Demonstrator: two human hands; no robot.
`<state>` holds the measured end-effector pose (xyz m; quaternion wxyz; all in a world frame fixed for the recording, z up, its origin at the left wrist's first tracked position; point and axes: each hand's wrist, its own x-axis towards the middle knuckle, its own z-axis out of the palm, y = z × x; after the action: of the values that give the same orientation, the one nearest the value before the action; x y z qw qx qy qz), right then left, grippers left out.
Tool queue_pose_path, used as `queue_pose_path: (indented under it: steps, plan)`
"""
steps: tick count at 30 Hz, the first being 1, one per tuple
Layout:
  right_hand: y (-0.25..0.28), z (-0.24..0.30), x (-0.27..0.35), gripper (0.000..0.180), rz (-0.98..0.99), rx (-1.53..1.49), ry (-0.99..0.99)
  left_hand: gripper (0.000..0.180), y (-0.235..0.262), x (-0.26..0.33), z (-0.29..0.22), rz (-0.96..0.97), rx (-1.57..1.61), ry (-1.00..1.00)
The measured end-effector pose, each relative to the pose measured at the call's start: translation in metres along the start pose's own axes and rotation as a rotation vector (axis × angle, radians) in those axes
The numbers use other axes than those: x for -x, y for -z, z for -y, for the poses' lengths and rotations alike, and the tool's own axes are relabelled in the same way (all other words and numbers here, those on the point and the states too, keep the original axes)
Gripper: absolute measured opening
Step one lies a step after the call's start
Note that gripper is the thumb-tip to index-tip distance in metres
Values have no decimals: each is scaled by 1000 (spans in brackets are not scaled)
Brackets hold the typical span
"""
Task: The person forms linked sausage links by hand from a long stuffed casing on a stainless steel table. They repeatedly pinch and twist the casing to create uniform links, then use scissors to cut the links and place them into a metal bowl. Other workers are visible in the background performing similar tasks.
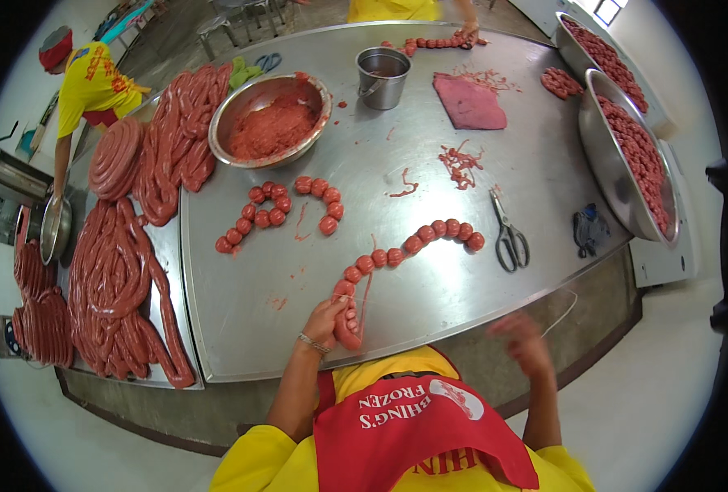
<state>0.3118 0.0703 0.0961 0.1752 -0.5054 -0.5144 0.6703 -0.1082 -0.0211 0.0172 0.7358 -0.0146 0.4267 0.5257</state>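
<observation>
My left hand [329, 318] grips the near end of a long red sausage chain [417, 239] at the front edge of the steel table [429, 287]. The chain is tied into small round links and curves away to the right across the table. A thin white string [365, 295] runs along the part I hold. My right hand [521, 338], blurred, hangs off the table's front edge with its fingers apart, and a pale string [562, 316] trails beside it. A shorter tied chain [269, 209] lies further back on the left.
Scissors [509, 234] lie right of the chain. A steel bowl of red mince [270, 123], a steel cup [382, 76] and a pink cloth [469, 102] stand behind. Untied sausage coils [122, 271] fill the left. Bowls of tied links [630, 152] sit right. Other people work at the far side.
</observation>
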Motion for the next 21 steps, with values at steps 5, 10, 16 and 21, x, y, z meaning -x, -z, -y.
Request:
queue_pose_path:
  steps: [5, 10, 16, 21]
  plan:
    - [-46, 49, 25, 31, 421, 321, -46, 17, 21, -8, 1, 185, 316, 135]
    - [13, -114, 14, 33, -106, 607, -314, 19, 29, -27, 3, 427, 511, 244]
    - [22, -79, 15, 22, -315, 31, -305, 43, 18, 12, 0, 360, 328, 53]
    - [31, -31, -28, 26, -316, 300, -98, 65, 39, 17, 17, 465, 113, 53]
